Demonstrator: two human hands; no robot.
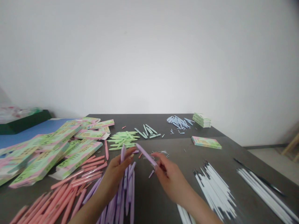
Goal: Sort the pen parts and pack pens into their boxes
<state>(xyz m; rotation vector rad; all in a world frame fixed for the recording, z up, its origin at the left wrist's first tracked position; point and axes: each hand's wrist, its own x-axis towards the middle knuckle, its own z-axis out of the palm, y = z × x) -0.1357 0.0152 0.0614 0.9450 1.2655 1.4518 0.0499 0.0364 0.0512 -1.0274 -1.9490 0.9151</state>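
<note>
My right hand (169,174) pinches a light purple pen barrel (146,154) between thumb and fingers, its far end tilted up to the left. A second purple pen (123,154) stands upright in my left hand (119,169), whose fingers are closed around it. By those left fingertips shows a small purple piece (135,151), and I cannot tell whether they touch it. Below the left wrist lies a pile of purple pens (119,205). Another short purple part (151,174) rests on the dark table (173,155) between the hands.
Coral pens (58,202) and printed flat boxes (79,158) cover the left side. Green pens (123,139), pale green barrels (147,130) and blue pieces (179,122) lie farther back. At right are white refills (215,189), a single box (206,142) and stacked boxes (202,120).
</note>
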